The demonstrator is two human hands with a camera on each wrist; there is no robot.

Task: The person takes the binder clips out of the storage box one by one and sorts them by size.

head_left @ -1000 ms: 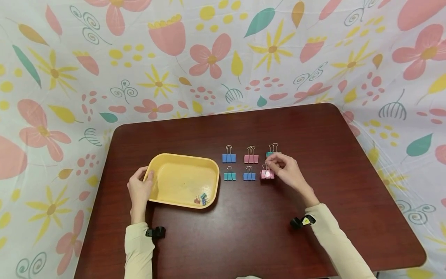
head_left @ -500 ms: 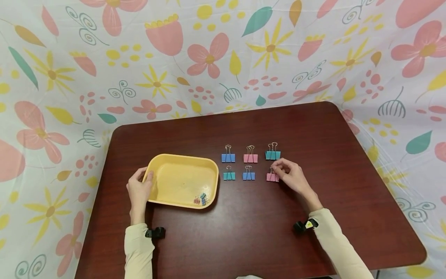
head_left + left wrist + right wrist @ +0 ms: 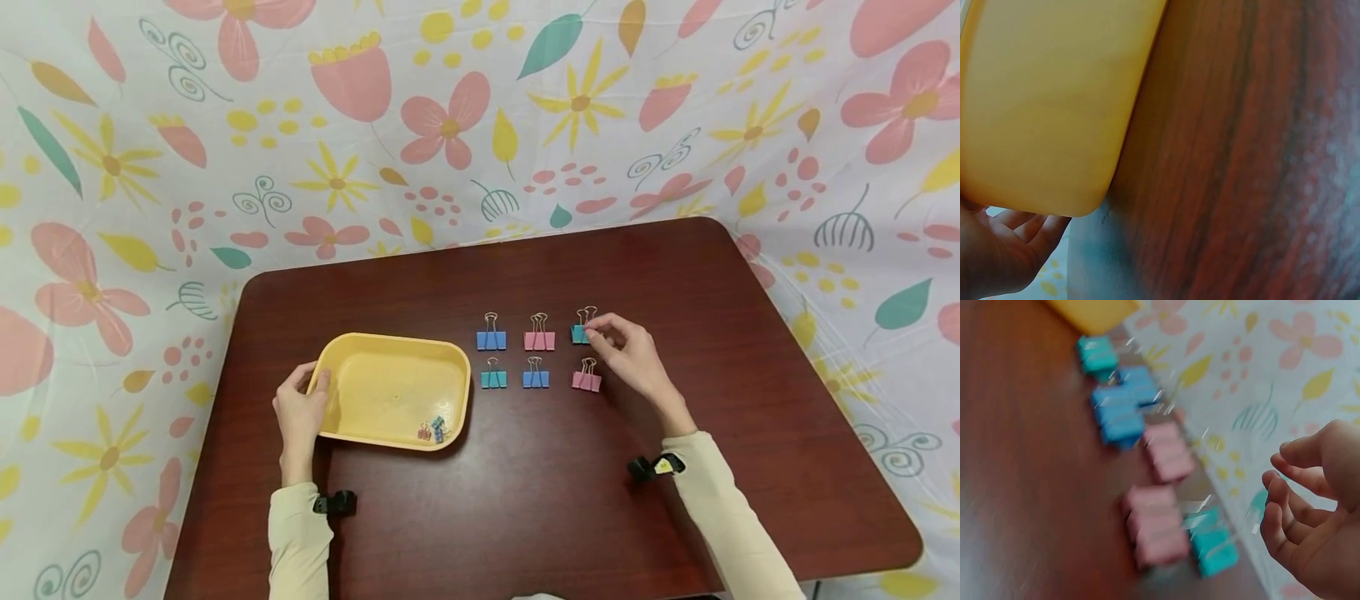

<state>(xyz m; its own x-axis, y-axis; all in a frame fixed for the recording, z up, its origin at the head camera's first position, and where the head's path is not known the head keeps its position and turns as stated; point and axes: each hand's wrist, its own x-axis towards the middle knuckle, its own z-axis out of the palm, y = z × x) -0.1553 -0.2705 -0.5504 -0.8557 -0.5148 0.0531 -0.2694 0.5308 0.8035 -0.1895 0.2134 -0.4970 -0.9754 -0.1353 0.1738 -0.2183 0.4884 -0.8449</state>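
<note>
My left hand (image 3: 299, 412) holds the yellow plastic tray (image 3: 382, 387) at its left end, thumb over the rim and fingers outside. In the left wrist view, the fingers curl beneath the tray's corner. My right hand (image 3: 634, 360) hovers by the teal binder clip (image 3: 578, 335) at the back right, partly covering it in the head view. The right wrist view shows those fingers loosely bent with nothing between them. In front of that clip stands a pink binder clip (image 3: 587, 382), its wire handles upward. Beside it is a small blue binder clip (image 3: 536, 380).
Left in the back row are a pink binder clip (image 3: 539, 341) and a blue binder clip (image 3: 491, 340). A small teal binder clip (image 3: 493, 380) ends the front row. Several tiny clips (image 3: 438, 429) lie in the tray's near right corner. A patterned curtain (image 3: 450, 192) borders the brown table (image 3: 480, 517).
The front pink clip was shifted slightly right by my right hand, then let go. That hand has since moved back toward the teal clip. My left hand stays on the tray.
</note>
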